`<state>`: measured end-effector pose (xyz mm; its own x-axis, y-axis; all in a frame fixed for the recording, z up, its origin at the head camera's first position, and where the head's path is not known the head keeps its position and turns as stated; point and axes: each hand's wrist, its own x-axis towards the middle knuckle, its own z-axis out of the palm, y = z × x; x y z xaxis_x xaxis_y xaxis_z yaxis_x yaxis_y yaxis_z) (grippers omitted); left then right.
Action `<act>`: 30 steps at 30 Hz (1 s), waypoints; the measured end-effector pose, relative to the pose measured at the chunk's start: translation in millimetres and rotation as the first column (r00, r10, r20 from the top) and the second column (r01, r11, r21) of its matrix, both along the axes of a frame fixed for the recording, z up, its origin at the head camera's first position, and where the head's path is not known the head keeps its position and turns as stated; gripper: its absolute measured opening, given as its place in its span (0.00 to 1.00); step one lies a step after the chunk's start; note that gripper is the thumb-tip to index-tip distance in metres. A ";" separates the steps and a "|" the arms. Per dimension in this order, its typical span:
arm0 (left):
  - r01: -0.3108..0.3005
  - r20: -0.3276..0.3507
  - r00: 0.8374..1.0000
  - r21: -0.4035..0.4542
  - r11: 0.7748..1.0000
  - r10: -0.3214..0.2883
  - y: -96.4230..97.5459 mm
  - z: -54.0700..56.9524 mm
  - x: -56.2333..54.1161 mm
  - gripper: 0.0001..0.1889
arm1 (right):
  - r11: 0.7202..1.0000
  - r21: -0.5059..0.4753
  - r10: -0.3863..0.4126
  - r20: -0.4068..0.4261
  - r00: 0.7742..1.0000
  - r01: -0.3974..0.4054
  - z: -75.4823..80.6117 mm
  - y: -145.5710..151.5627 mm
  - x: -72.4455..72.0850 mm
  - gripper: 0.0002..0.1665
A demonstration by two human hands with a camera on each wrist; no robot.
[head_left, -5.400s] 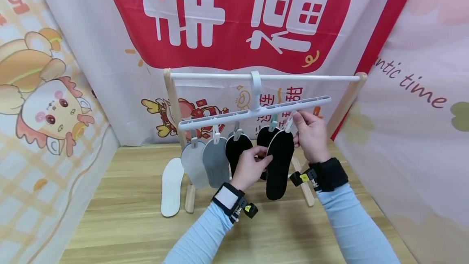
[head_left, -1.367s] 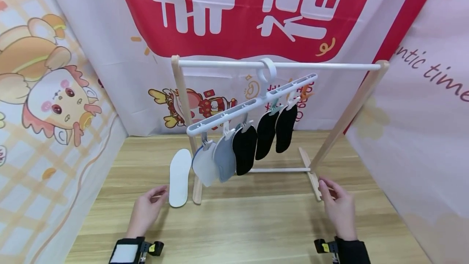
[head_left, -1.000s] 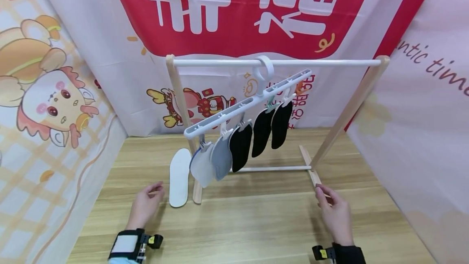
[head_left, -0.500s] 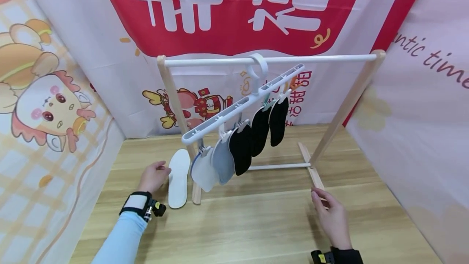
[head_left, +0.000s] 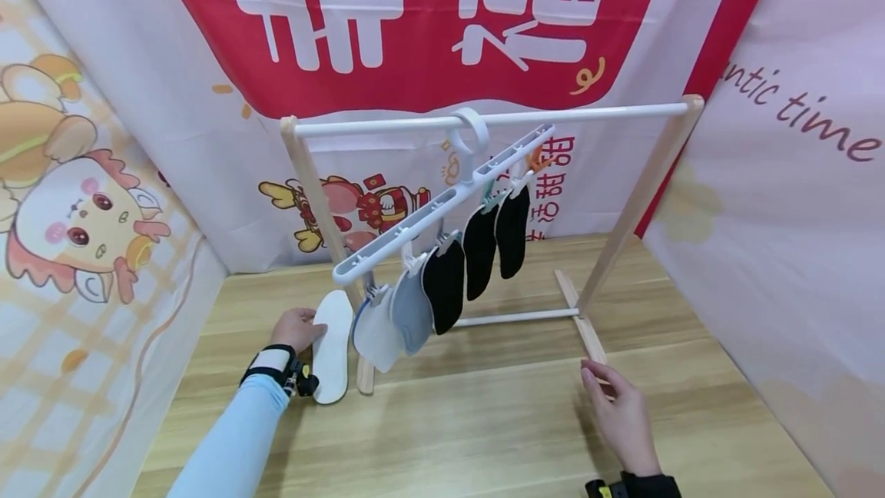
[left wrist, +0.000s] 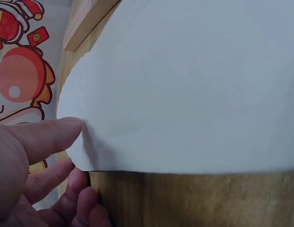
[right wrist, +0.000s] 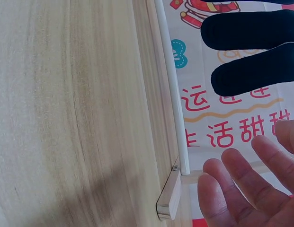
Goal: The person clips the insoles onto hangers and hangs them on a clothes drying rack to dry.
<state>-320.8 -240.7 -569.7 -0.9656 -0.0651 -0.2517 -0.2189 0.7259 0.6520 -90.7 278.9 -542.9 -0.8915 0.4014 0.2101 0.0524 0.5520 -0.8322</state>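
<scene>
A white insole (head_left: 333, 348) is at the left of the wooden table. My left hand (head_left: 296, 331) pinches its left edge near the far end; the left wrist view shows the thumb (left wrist: 57, 135) on top and the fingers at and below the edge. My right hand (head_left: 622, 413), fingers loosely bent and holding nothing, is by the front end of the rack's right foot. A white clip hanger (head_left: 442, 206) hangs askew from the rack's bar, bearing clipped insoles: a whitish one (head_left: 377, 333), a grey-blue one (head_left: 412, 310) and several black ones (head_left: 443, 283).
The rack has a white top bar (head_left: 588, 114), wooden legs (head_left: 632, 206) and a low white rod (head_left: 518, 318). Its left foot (head_left: 366, 376) stands just right of the white insole. An orange clip (head_left: 538, 160) hangs at the hanger's far end. Printed cloths (head_left: 774, 252) enclose the table.
Earlier both hands were at a black insole on the hanger, then came down apart. My left hand has since moved forward onto the white insole and taken its edge; the right hand barely moves.
</scene>
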 end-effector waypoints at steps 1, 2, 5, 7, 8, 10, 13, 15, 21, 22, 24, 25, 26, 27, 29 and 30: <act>-0.008 0.004 1.000 0.011 1.000 0.008 0.7 -0.9 -0.2 0.27 | 1.000 0.000 0.000 -0.004 1.000 0.000 -0.3 -0.1 0.4 0.15; -0.025 0.020 1.000 0.029 0.999 0.024 1.3 -2.3 -0.6 0.26 | 1.000 0.000 -0.001 -0.007 1.000 0.001 -0.5 -0.1 0.8 0.14; -0.063 0.050 0.997 0.075 0.995 0.059 2.4 -4.8 0.2 0.26 | 1.000 0.000 0.000 -0.005 1.000 0.000 0.1 0.3 1.6 0.14; -0.090 0.060 0.995 0.125 0.988 0.083 2.2 -6.0 2.6 0.27 | 1.000 0.000 0.002 -0.004 1.000 -0.002 1.7 1.0 1.9 0.15; -0.099 0.060 0.994 0.147 0.984 0.091 1.5 -6.9 4.5 0.28 | 1.000 0.004 0.003 -0.004 1.000 -0.002 2.6 1.5 2.0 0.15; -0.117 0.057 0.992 0.183 0.976 0.109 -1.1 -7.6 10.3 0.29 | 1.000 0.005 0.001 -0.004 1.000 -0.001 4.6 2.7 2.3 0.15; -0.155 0.055 0.988 0.221 0.963 0.147 -7.1 -6.9 22.1 0.31 | 1.000 0.011 0.005 -0.006 1.000 -0.005 7.1 4.7 3.4 0.15; -0.184 0.048 0.983 0.263 0.947 0.178 -11.5 -4.2 32.0 0.33 | 1.000 0.004 0.011 -0.007 1.000 -0.011 7.2 6.0 4.4 0.15; -0.266 0.000 0.958 0.381 0.886 0.287 -19.1 15.1 78.8 0.33 | 0.999 -0.021 0.025 -0.008 1.000 -0.026 1.3 7.6 10.2 0.14; -0.280 -0.010 0.951 0.394 0.875 0.308 -18.2 19.9 88.0 0.33 | 0.999 -0.022 0.023 -0.006 1.000 -0.023 -0.3 8.1 11.8 0.14; -0.314 -0.038 0.930 0.437 0.843 0.366 -15.3 29.6 105.9 0.31 | 0.999 -0.030 0.022 -0.008 1.000 -0.022 -2.9 9.1 14.9 0.14; -0.334 -0.047 0.915 0.467 0.819 0.400 -13.4 34.8 114.9 0.30 | 0.999 -0.030 0.023 -0.010 1.000 -0.023 -3.7 9.6 16.2 0.14; -0.351 -0.061 0.899 0.494 0.796 0.434 -11.4 40.0 123.8 0.29 | 0.999 -0.033 0.025 -0.013 1.000 -0.026 -4.6 9.9 17.4 0.14; -0.366 -0.076 0.881 0.517 0.773 0.468 -9.3 45.6 132.4 0.27 | 0.999 -0.038 0.029 -0.019 0.999 -0.030 -5.0 10.0 18.7 0.14; -0.374 -0.110 0.845 0.577 0.726 0.523 -5.9 55.6 149.8 0.24 | 0.998 -0.048 0.028 -0.015 0.999 -0.029 -6.8 10.5 20.5 0.15; -0.370 -0.126 0.826 0.615 0.696 0.550 -4.4 60.2 158.5 0.22 | 0.998 -0.052 0.027 -0.011 1.000 -0.027 -7.5 10.5 21.3 0.15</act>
